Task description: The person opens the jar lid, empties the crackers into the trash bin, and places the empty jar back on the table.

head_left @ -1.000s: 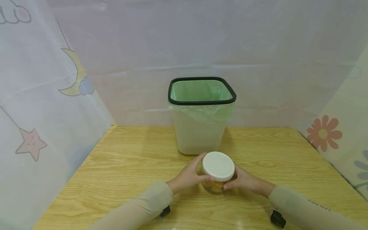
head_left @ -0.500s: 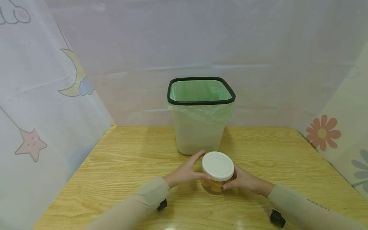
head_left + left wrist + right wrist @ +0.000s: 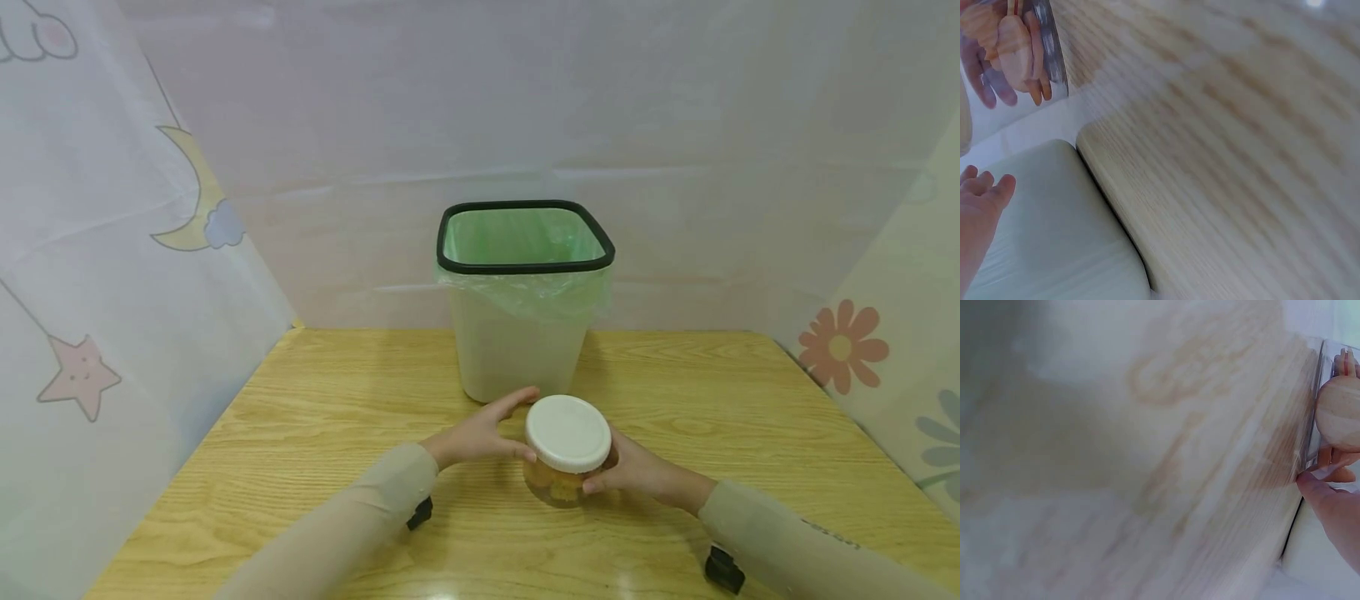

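Note:
A clear jar (image 3: pixel 551 483) with a white round lid (image 3: pixel 567 433) stands on the wooden table in the head view. Tan and orange pieces show through its wall, also where the jar (image 3: pixel 1016 53) appears in the left wrist view. My right hand (image 3: pixel 648 475) grips it from the right, the thumb against the near side and the other fingers mostly hidden behind. In the right wrist view that thumb (image 3: pixel 1322 497) lies along the jar's lower edge. To the left of the jar, my left hand (image 3: pixel 480 437) is spread, thumb and fingers apart around that side.
Behind the jar stands a pale waste bin (image 3: pixel 517 342) with a black rim and a green liner bag. The wooden table (image 3: pixel 360 383) extends to both sides. Printed cloth (image 3: pixel 360 208) hangs along the back and sides.
My left hand has loosened from the jar and drawn slightly left, its fingers spreading. The right hand and the jar have stayed almost still.

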Action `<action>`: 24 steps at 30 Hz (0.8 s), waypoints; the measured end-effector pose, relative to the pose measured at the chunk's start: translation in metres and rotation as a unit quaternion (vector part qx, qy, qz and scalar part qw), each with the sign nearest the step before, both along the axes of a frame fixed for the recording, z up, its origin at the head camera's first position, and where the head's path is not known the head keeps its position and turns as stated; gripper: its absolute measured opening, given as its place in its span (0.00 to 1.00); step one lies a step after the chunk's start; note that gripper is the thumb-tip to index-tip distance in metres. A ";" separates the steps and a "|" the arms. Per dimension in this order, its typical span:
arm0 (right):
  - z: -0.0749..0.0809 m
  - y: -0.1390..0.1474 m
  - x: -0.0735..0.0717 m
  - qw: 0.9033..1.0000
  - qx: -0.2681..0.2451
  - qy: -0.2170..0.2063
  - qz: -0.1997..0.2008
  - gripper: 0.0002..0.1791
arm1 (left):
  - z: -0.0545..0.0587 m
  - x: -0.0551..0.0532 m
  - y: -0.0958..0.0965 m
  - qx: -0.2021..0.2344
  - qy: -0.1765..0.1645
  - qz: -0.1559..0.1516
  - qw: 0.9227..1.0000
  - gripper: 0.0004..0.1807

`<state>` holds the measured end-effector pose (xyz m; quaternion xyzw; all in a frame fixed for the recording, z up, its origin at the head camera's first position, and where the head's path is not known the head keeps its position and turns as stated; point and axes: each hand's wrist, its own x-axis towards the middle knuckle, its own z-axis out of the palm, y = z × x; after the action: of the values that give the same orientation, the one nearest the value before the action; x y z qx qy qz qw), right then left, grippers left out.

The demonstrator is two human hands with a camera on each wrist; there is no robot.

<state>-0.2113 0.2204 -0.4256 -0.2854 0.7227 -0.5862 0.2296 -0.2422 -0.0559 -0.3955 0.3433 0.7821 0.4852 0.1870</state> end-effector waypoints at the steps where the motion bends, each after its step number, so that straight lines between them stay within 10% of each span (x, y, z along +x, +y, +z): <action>1: 0.000 0.000 0.000 1.000 0.000 0.000 0.000 0.54 | 0.000 -0.001 0.000 -0.001 -0.001 -0.003 1.000 0.51; 24: 0.002 0.002 0.002 1.000 -0.004 -0.006 -0.006 0.54 | 0.002 -0.006 0.004 -0.011 -0.014 -0.011 1.000 0.49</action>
<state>-0.2090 0.2219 -0.4237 -0.2783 0.7208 -0.5919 0.2294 -0.2482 -0.0519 -0.3933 0.3429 0.7812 0.4790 0.2068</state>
